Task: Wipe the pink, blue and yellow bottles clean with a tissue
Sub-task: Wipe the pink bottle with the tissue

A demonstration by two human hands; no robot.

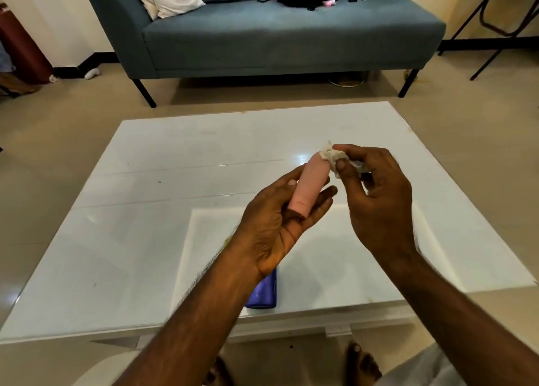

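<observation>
Glossy white low table (145,240), blue-grey sofa (277,36) behind; left hand (280,222) grips pink plastic bottle (309,187), right hand (376,193) pinches crumpled white tissue (331,155) against its top

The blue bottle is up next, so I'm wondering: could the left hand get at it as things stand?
Probably not yet: the left hand holds the pink bottle. Otherwise the way looks free; the blue bottle lies on the table right under that wrist.
</observation>
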